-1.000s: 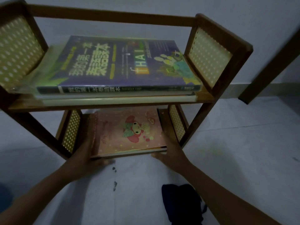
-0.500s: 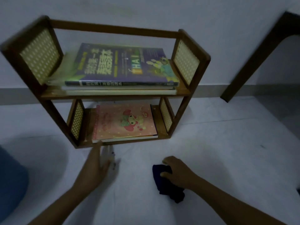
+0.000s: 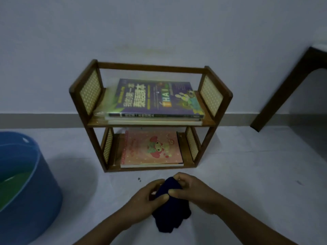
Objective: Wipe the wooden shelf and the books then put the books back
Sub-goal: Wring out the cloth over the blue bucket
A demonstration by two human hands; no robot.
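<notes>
A small two-level wooden shelf (image 3: 150,67) with woven side panels stands on the floor against the wall. On its upper level lies a purple book (image 3: 155,98) on top of a stack of others. A pink book (image 3: 152,149) with a cartoon figure lies flat on the lower level. In front of the shelf, both hands hold a dark blue cloth (image 3: 169,207) just above the floor. My left hand (image 3: 146,198) grips its left side and my right hand (image 3: 192,191) pinches its top.
A blue basin (image 3: 26,197) holding greenish water stands on the floor at the left. A dark wooden furniture leg (image 3: 283,96) slants down at the right. The white floor spreads around the shelf, with small dark specks (image 3: 139,179) near its front.
Both hands left the pink book on the lower level and drew back. My right hand picked up the dark cloth, and my left hand joined it. The view pulled away from the shelf.
</notes>
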